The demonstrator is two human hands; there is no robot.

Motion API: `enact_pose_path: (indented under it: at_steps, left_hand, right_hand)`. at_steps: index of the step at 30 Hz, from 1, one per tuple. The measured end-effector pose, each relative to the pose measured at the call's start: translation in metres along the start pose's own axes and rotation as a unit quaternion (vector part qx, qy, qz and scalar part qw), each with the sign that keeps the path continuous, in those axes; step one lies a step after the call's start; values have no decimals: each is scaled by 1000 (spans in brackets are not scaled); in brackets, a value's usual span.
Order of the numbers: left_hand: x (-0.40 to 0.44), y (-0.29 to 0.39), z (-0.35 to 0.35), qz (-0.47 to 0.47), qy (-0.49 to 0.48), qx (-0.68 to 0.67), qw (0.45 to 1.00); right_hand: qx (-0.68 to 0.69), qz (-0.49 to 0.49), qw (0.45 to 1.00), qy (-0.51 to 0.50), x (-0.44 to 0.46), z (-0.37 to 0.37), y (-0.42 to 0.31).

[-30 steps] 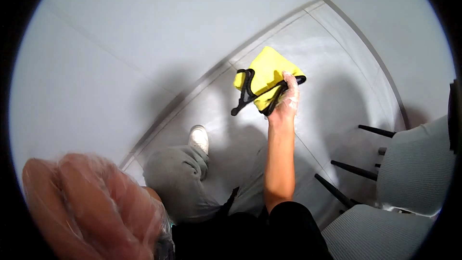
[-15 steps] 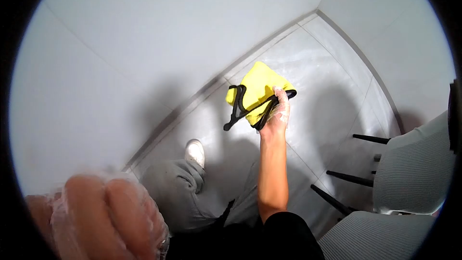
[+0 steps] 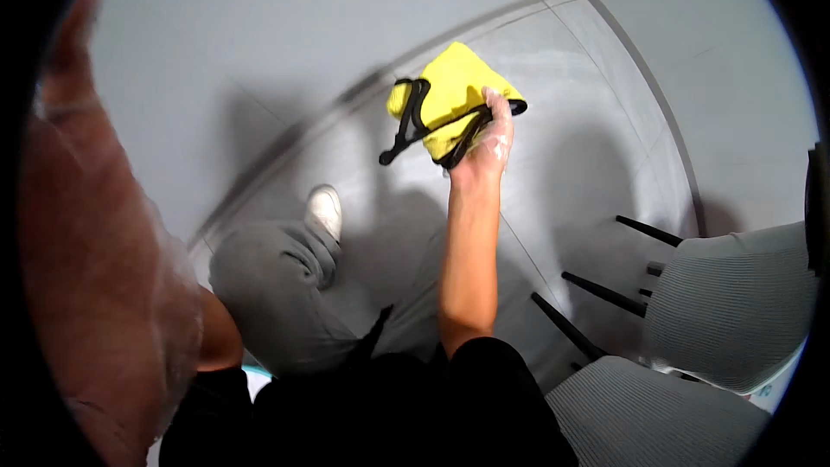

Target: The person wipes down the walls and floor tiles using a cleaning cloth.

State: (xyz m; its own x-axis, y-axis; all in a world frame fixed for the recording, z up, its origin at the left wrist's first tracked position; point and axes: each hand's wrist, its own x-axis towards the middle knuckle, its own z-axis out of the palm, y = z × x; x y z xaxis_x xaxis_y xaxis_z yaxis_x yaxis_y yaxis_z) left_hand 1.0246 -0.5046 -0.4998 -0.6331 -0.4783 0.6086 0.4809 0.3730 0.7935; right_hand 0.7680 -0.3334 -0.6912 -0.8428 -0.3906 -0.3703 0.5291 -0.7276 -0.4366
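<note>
My right hand (image 3: 493, 138), in a clear plastic glove, is closed around a folded yellow cloth (image 3: 458, 91) with black edging. The thumb presses on top of the cloth, and the other fingers are hidden beneath it. A loop of the black edging hangs off to the left. Very near the camera at the left edge, my left hand (image 3: 104, 259) also wears a clear plastic glove. It looks large and slightly blurred, with one finger stretched upward and the rest mostly cut off by the view. Nothing shows in it.
Two grey ribbed chairs (image 3: 735, 303) with black legs stand at the lower right. A pale wall (image 3: 259, 26) meets the tiled floor (image 3: 553, 60) along a grey skirting strip. My grey-trousered leg (image 3: 268, 285) and white shoe (image 3: 324, 207) are below the cloth.
My left hand has gone from a folded pose at the lower left to a raised one with a finger extended. The cloth and right hand appear higher as the view has tilted down.
</note>
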Motion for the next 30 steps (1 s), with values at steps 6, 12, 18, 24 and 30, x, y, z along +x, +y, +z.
enact_pose_path:
  at_steps: [6,12,18,24,30]
  left_hand:
    - [-1,-16,-11,-4,-3,-38,999]
    - [-1,-23,-19,-4,-6,-52,999]
    - [2,-26,-23,1,-7,-53,999]
    - [5,-27,-24,2,-8,-55,998]
    - [14,-31,-24,6,-9,-65,998]
  right_hand:
    - [-4,-19,1000,9,8,-8,7]
    - [1,-32,999,36,9,-7,9]
    - [-2,-64,998,25,11,-11,13]
    - [2,-43,998,41,6,-7,11]
    - [-11,-57,997,46,8,-4,12]
